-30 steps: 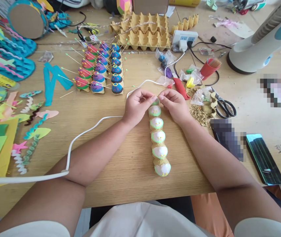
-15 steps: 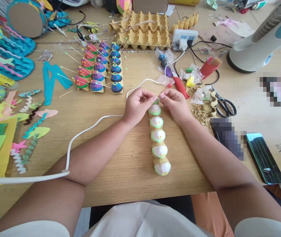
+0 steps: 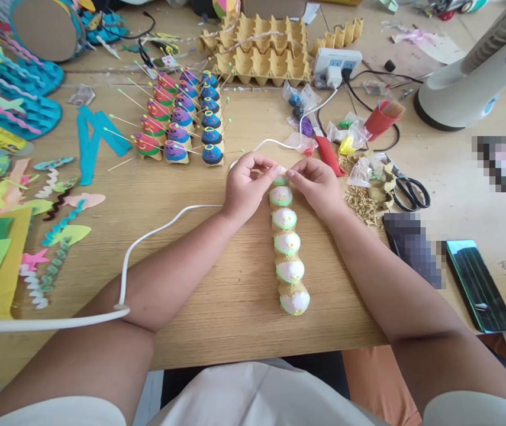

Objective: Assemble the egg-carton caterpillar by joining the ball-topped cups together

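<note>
A strip of egg-carton cups (image 3: 287, 242) with white tops and green rims runs lengthwise in front of me, small yellow bits on several cups. At its far end, my left hand (image 3: 251, 183) pinches thumb and forefinger together over the last cup. Opposite it, my right hand (image 3: 316, 182) is closed in a pinch at the right side of that same cup. Whatever the fingertips hold is too small to make out. The far cup is partly hidden by the fingers.
Painted cup rows (image 3: 180, 118) with thin sticks stand at the back left. Beyond are egg trays (image 3: 261, 50) and a power strip (image 3: 338, 62). Scissors (image 3: 410, 188) and a phone (image 3: 479, 284) lie right. A white cable (image 3: 146, 231) crosses my left arm; paper shapes lie left.
The view has shifted slightly, moving most things a little to the right. Both hands stay at the far cup, where more of its white top shows between the fingertips.
</note>
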The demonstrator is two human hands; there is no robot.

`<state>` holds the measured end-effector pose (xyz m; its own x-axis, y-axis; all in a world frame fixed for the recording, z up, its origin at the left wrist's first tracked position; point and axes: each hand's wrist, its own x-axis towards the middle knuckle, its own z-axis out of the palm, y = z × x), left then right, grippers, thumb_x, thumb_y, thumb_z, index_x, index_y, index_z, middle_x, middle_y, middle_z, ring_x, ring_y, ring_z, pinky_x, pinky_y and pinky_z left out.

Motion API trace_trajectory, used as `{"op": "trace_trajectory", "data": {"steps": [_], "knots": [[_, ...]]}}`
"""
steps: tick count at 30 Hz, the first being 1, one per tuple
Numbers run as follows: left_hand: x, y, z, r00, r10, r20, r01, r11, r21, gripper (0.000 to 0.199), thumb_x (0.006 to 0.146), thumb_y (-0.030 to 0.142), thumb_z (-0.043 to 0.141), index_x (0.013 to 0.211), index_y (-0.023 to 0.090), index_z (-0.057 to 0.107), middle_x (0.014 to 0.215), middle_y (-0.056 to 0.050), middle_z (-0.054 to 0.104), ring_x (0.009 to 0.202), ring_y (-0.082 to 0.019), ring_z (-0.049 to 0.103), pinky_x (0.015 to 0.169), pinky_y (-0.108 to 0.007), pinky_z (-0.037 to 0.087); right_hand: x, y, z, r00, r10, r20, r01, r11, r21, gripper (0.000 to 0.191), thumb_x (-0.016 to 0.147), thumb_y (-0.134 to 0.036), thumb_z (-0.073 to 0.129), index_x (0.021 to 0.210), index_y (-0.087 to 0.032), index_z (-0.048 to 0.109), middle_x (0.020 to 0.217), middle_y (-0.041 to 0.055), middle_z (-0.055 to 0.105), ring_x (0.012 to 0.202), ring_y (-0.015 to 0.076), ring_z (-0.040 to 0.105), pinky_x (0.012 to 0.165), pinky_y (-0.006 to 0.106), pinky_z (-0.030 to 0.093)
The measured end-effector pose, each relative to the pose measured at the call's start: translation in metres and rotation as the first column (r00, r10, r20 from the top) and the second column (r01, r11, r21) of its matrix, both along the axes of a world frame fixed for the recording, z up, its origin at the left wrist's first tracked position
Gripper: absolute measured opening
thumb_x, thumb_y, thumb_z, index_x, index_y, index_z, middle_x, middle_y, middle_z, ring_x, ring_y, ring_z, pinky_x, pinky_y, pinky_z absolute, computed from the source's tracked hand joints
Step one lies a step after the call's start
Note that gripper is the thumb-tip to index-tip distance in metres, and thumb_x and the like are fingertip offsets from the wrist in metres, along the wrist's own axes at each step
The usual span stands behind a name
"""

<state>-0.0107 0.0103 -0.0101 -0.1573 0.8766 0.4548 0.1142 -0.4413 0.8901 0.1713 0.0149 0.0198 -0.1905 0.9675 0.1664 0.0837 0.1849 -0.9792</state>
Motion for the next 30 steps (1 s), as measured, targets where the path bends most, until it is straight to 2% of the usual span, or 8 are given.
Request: {"op": "trace_trajectory", "data": {"steps": [6, 16, 25, 30], "knots": [[-0.0005, 0.0003, 0.0010, 0.999, 0.022, -0.049, -0.022, 1.000, -0.011, 0.015, 0.093, 0.025, 0.086, 0.090, 0.023, 0.072, 0.088, 0.003, 0.078, 0.079, -0.011, 0.069, 0.076, -0.025, 0.056, -0.0016, -0.0033, 0.0005, 0.996, -0.005, 0.094, 0.000, 0.999, 0.045, 0.061, 0.078, -0.080, 0.089, 0.079, -0.023, 0.067, 0.074, -0.0018, 0.063, 0.068, 0.0123, 0.047, 0.061, 0.032, 0.033], [0.0026, -0.0029, 0.0030, 1.000, -0.012, -0.025, 0.011, 0.999, -0.044, 0.020, 0.097, 0.029, 0.086, 0.092, 0.023, 0.068, 0.086, 0.003, 0.077, 0.080, -0.012, 0.074, 0.077, -0.026, 0.059, -0.0020, -0.0013, -0.0027, 0.998, -0.046, -0.038, 0.047, 0.999, 0.018, 0.062, 0.077, -0.081, 0.090, 0.082, -0.025, 0.065, 0.077, -0.0006, 0.058, 0.070, 0.0141, 0.047, 0.062, 0.031, 0.035], [0.0041, -0.0039, 0.0045, 1.000, -0.023, -0.003, 0.023, 1.000, -0.017, 0.018, 0.096, 0.025, 0.086, 0.091, 0.023, 0.069, 0.087, 0.003, 0.078, 0.079, -0.012, 0.075, 0.074, -0.025, 0.060, -0.0025, -0.0033, 0.0024, 1.000, -0.016, -0.009, 0.016, 1.000, 0.006, 0.058, 0.080, -0.077, 0.090, 0.080, -0.025, 0.064, 0.076, 0.0000, 0.059, 0.070, 0.0145, 0.047, 0.062, 0.032, 0.035], [0.0034, -0.0038, 0.0050, 1.000, -0.031, -0.003, 0.031, 0.999, -0.014, 0.018, 0.095, 0.023, 0.087, 0.092, 0.023, 0.069, 0.088, 0.003, 0.078, 0.080, -0.012, 0.075, 0.075, -0.025, 0.060, -0.0026, -0.0029, 0.0017, 1.000, -0.017, -0.011, 0.016, 1.000, -0.001, 0.062, 0.074, -0.080, 0.092, 0.079, -0.025, 0.064, 0.074, -0.0004, 0.060, 0.069, 0.0139, 0.046, 0.062, 0.033, 0.034]]}}
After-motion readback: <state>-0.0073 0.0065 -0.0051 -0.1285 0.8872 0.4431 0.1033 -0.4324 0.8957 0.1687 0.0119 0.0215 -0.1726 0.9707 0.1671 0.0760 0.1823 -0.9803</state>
